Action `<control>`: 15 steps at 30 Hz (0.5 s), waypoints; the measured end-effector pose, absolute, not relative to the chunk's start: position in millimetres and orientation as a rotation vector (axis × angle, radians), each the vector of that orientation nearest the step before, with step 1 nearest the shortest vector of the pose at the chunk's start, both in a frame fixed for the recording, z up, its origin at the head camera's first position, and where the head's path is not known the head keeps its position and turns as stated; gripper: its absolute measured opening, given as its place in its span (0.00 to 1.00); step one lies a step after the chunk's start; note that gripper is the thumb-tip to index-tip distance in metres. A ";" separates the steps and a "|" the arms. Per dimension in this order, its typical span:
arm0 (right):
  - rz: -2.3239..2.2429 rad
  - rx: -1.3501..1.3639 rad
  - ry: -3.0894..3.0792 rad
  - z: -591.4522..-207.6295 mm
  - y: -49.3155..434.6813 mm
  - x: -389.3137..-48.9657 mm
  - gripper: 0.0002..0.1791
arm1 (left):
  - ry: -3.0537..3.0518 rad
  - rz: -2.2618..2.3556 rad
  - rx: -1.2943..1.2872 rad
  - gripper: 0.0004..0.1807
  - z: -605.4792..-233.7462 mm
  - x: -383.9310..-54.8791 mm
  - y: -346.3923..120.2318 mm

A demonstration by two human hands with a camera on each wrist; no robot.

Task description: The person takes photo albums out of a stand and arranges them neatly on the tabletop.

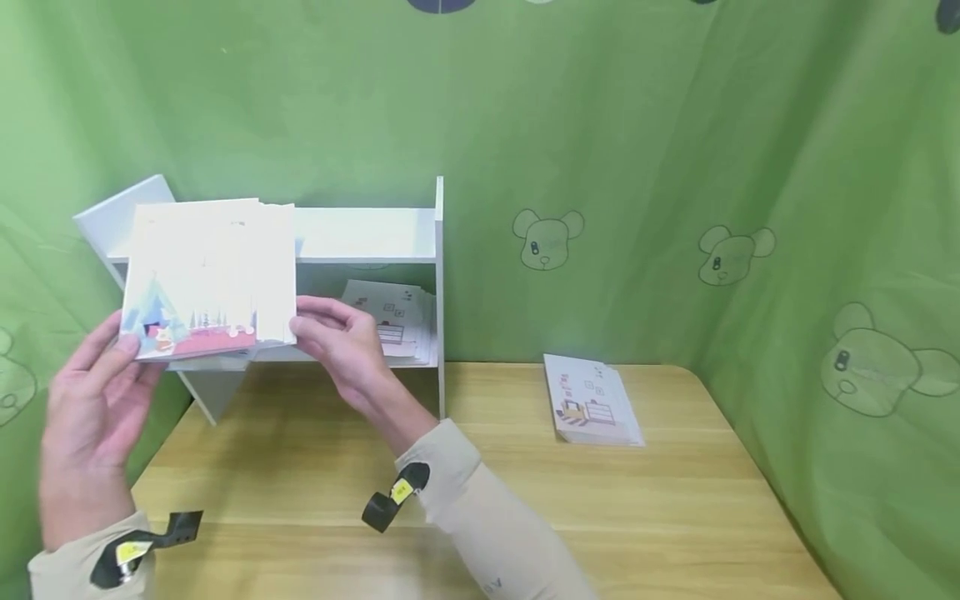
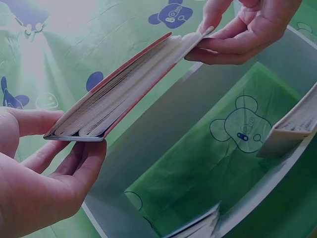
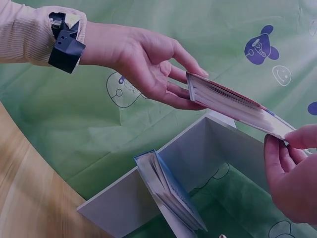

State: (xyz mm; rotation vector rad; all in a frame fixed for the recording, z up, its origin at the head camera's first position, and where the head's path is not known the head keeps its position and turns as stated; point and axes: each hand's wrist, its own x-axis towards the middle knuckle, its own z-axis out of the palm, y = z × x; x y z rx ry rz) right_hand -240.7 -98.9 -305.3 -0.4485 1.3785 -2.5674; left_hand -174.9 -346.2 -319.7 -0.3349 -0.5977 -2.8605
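In front of the shelf, both hands hold up a book [image 1: 202, 292] with a pale cover, a blue tent and a red band pictured along its bottom. My left hand [image 1: 97, 408] pinches its lower left corner, thumb on the front. At the opposite side, my right hand [image 1: 352, 350] grips the edge between thumb and fingers. From the left wrist view, the book [image 2: 129, 89] shows red cover edges and thick page bundles. The right wrist view shows both ends held, the right hand [image 3: 148, 67] at one and the left hand [image 3: 294, 176] at the other.
A white two-tier shelf [image 1: 367, 233] stands behind the hands, its left panel slanting. Another book [image 1: 390, 312] lies in its lower right part. A blue-edged book [image 3: 171, 188] rests on the shelf. Farther right, a pale book [image 1: 592, 400] lies on the wooden table [image 1: 637, 508]. Green curtains surround everything.
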 end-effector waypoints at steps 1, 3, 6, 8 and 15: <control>-2.556 -0.456 1.395 -306.0 -97.7 -240.7 0.14 | -0.600 -2.860 -0.335 0.26 -321.2 -175.1 -345.5; -2.540 -0.465 1.420 -307.2 -95.7 -240.0 0.14 | -0.598 -2.858 -0.342 0.26 -324.2 -174.8 -344.9; -2.523 -0.470 1.439 -309.7 -92.9 -238.1 0.15 | -0.609 -2.854 -0.368 0.26 -328.2 -174.1 -344.3; -2.525 -0.471 1.427 -311.4 -91.1 -236.9 0.15 | -0.621 -2.850 -0.397 0.26 -330.9 -173.8 -343.9; -2.531 -0.516 1.423 -319.3 -84.1 -232.5 0.15 | -0.690 -2.825 -0.474 0.26 -337.8 -171.6 -339.7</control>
